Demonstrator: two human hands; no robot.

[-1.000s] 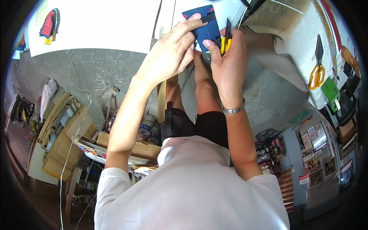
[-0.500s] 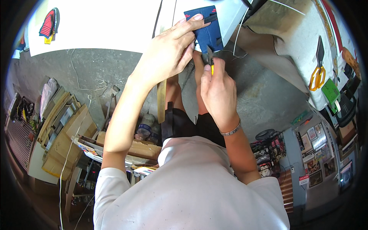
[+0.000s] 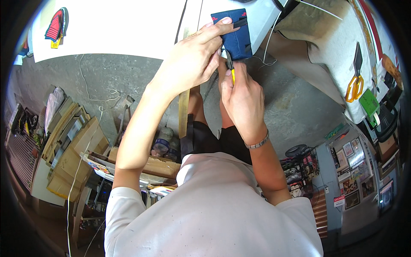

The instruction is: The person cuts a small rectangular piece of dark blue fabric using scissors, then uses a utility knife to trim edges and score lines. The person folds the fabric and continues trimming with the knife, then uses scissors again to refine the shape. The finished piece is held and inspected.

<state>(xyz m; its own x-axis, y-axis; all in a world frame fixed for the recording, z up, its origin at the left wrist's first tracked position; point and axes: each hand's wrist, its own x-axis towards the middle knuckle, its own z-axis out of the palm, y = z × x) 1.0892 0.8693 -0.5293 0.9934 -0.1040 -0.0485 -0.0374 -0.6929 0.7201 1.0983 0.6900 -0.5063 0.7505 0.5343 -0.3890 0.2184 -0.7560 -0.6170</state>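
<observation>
A flat navy blue fabric piece [image 3: 236,41] with small red marks and black strap tabs lies at the near edge of the white table [image 3: 115,30]. My left hand [image 3: 192,62] grips it from the left, fingers bent over its upper part near a black tab. My right hand [image 3: 245,96] is closed around a utility knife [image 3: 233,75] with a yellow handle. The knife's dark blade points up, close against the fabric's lower left edge beside my left fingertips. Whether the blade touches the fabric is hard to tell.
Red, black and yellow pieces [image 3: 57,25] sit on the table's left. Scissors with orange handles [image 3: 355,88] and a green object [image 3: 369,103] rest on the right-hand surface. A long flat strip [image 3: 183,113] hangs over the table's edge. Cardboard sheets [image 3: 79,150] lean at left.
The fabric piece has shifted slightly right and turned more upright, along with my left hand. The knife blade has moved from the fabric's lower middle to its left edge and leans left.
</observation>
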